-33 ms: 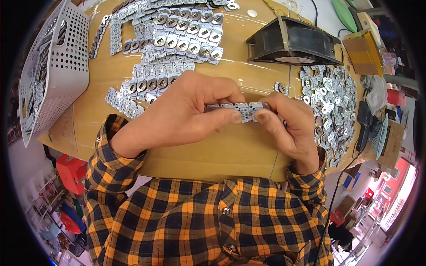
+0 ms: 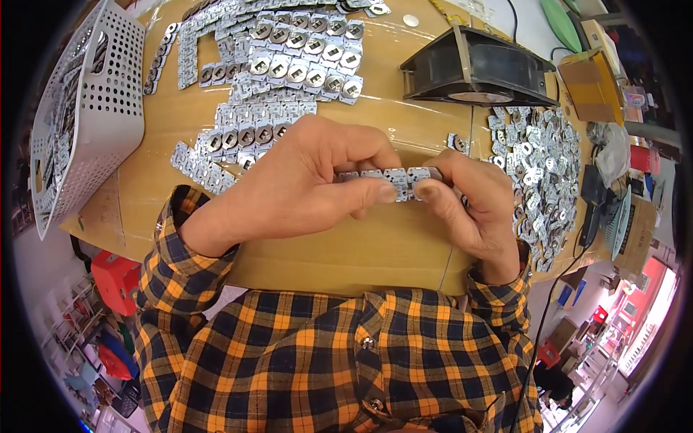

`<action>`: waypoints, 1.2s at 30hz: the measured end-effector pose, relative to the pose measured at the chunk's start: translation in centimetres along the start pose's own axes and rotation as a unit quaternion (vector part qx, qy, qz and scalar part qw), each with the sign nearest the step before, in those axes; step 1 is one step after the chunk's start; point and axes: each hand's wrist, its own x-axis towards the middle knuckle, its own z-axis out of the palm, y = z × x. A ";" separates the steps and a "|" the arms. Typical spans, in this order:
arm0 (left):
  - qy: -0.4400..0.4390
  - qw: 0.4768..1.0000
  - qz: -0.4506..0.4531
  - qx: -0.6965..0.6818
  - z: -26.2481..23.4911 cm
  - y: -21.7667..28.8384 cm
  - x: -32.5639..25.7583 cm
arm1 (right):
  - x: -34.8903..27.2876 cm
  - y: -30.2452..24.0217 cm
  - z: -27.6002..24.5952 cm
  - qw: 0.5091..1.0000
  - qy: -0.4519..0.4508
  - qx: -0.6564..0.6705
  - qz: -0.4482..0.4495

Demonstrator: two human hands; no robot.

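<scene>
- The tabletop (image 2: 346, 252) is stretching beneath both hands.
- The basket (image 2: 119, 94) is standing at its left edge.
- The pile (image 2: 545, 187) is lying along its right edge.
- The left hand (image 2: 317, 173) is pinching the left part of the strip (image 2: 398, 182).
- The right hand (image 2: 480, 198) is pinching its right end.
- The strip is being held above the tabletop, toward the near edge; uneven thumb pressure could crack it, a slackening pinch could drop it.

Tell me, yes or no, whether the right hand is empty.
No, the right hand pinches a small circuit-board piece between thumb and fingers.
</scene>
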 end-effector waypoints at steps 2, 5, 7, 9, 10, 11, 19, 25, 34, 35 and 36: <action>-0.002 0.993 -0.052 -0.110 0.4 0.0 -0.1 | -0.1 -0.4 -0.3 0.999 -0.003 -0.018 -0.026; -0.030 0.975 -0.023 -0.217 0.7 0.0 -0.1 | -0.6 0.1 0.0 0.830 -0.048 0.487 0.268; 0.012 0.973 -0.040 -0.229 0.8 -0.1 0.3 | -0.4 0.2 0.5 0.827 0.008 0.485 0.284; 0.071 0.988 0.006 -0.138 1.4 -0.8 0.1 | -0.3 0.3 0.6 0.868 0.056 0.406 0.280; 0.128 0.989 0.050 -0.046 1.6 -1.0 0.1 | -0.3 0.1 0.5 0.869 0.055 0.405 0.280; 0.129 0.989 0.050 -0.047 1.6 -1.0 0.3 | -0.3 -0.1 0.6 0.897 0.072 0.345 0.266; 0.207 0.927 0.212 0.230 2.1 -1.2 0.8 | -0.3 -0.9 0.6 0.947 0.075 0.200 0.241; 0.227 0.912 0.217 0.263 2.5 -1.4 0.8 | -0.3 -0.6 0.6 0.949 0.064 0.198 0.239; 0.254 0.916 0.216 0.222 2.4 -1.3 0.9 | -0.3 -0.6 0.6 0.942 0.084 0.215 0.243; 0.254 0.916 0.215 0.223 2.5 -1.2 0.8 | -0.3 -0.8 0.7 0.944 0.087 0.208 0.241; 0.237 0.918 0.216 0.236 2.7 -1.1 0.6 | -0.4 -0.9 0.8 0.946 0.089 0.201 0.239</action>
